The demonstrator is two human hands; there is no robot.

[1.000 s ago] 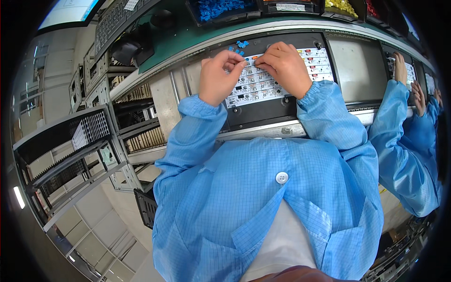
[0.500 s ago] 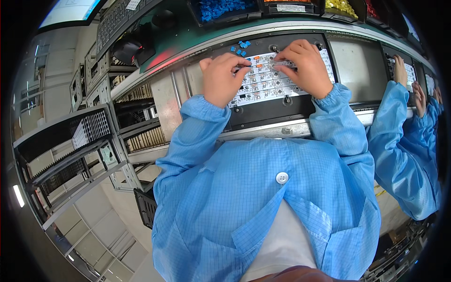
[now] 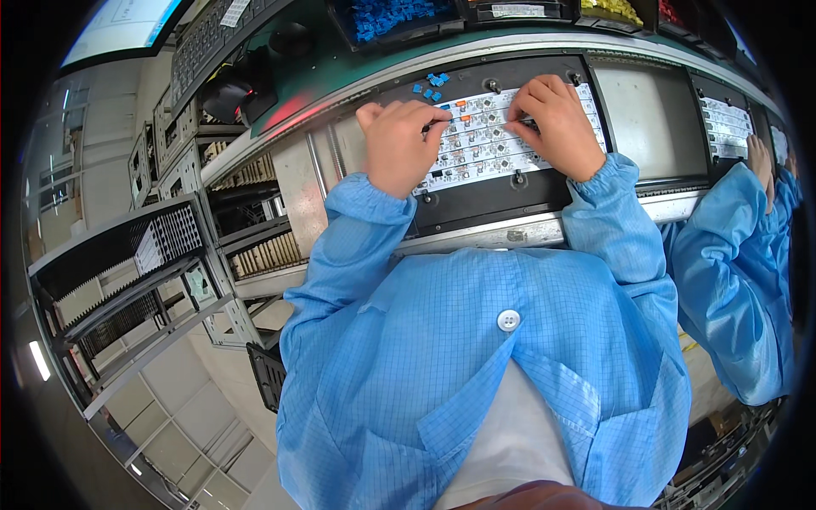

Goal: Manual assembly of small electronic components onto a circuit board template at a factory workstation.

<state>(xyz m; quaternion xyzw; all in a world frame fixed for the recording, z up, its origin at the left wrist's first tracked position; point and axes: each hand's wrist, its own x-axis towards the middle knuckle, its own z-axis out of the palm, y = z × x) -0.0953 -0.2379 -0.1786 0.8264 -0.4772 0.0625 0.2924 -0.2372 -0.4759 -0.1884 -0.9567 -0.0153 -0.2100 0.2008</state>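
A white circuit board panel (image 3: 476,155) made of several strips lies in a black carrier frame (image 3: 484,208). My left hand (image 3: 399,146) is over the panel's left end, thumb and forefinger pinched together; whatever is between them is too small to make out. Close to those fingertips, orange connectors (image 3: 465,119) sit on the upper strips. My right hand (image 3: 557,127) hovers over the panel's right part, fingers curled, thumb and forefinger slightly apart, with nothing visible between them. Loose blue connectors (image 3: 432,85) lie on the frame's upper left part.
Bins of blue (image 3: 395,17), yellow (image 3: 612,12) and red parts line the far side. A keyboard (image 3: 204,51) and dark mouse (image 3: 291,38) are at far left. To the right, a co-worker's hand (image 3: 759,166) is beside another panel (image 3: 725,127). Racks (image 3: 127,263) stand left.
My right hand has shifted slightly right, its thumb and forefinger nearer each other. My left hand stays almost in place. The co-worker's hands have drawn back from their panel.
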